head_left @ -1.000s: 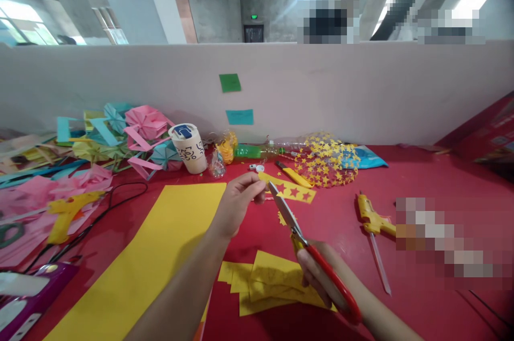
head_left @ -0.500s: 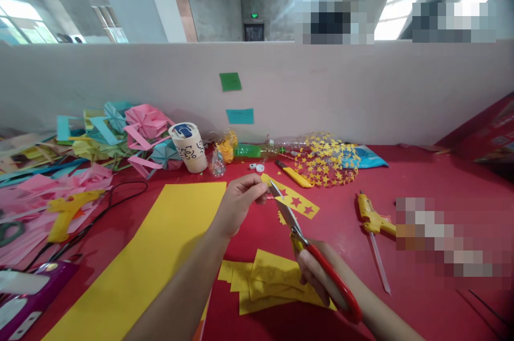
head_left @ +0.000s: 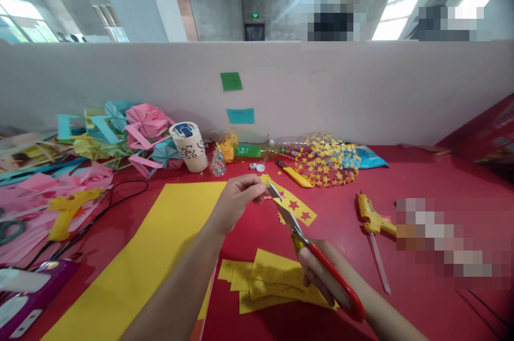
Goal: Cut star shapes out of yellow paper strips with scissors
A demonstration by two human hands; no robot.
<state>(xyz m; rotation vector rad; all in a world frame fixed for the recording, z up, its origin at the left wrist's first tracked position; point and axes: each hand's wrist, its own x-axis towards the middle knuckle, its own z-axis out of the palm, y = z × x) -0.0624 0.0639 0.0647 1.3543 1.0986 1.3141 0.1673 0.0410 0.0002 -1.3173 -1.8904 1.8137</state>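
Note:
My left hand [head_left: 236,204] is closed in a pinch at the near-left end of a yellow paper strip [head_left: 299,211]. Star-shaped holes run along this strip, and red table shows through them. My right hand [head_left: 312,271] is wrapped round red-handled scissors [head_left: 331,271]. Their blades are parted and lie across the strip, close to my left fingertips. What exactly sits between those fingertips is partly hidden. Below the blades, several overlapping yellow paper pieces [head_left: 277,277] lie on the table. A small yellow star scrap [head_left: 281,218] shows just left of the blades.
A large yellow sheet [head_left: 160,244] lies under my left forearm. Yellow glue guns [head_left: 66,212] rest at both sides. Along the back stand a paper cup [head_left: 188,148], a yellow cutter knife [head_left: 296,174] and a star-covered clear bundle [head_left: 327,159]. Folded coloured paper [head_left: 148,121] is heaped left.
The strip's far end has swung down and slightly left. The scissor blades have opened wider, and the red handle has shifted slightly right. My left hand has barely moved.

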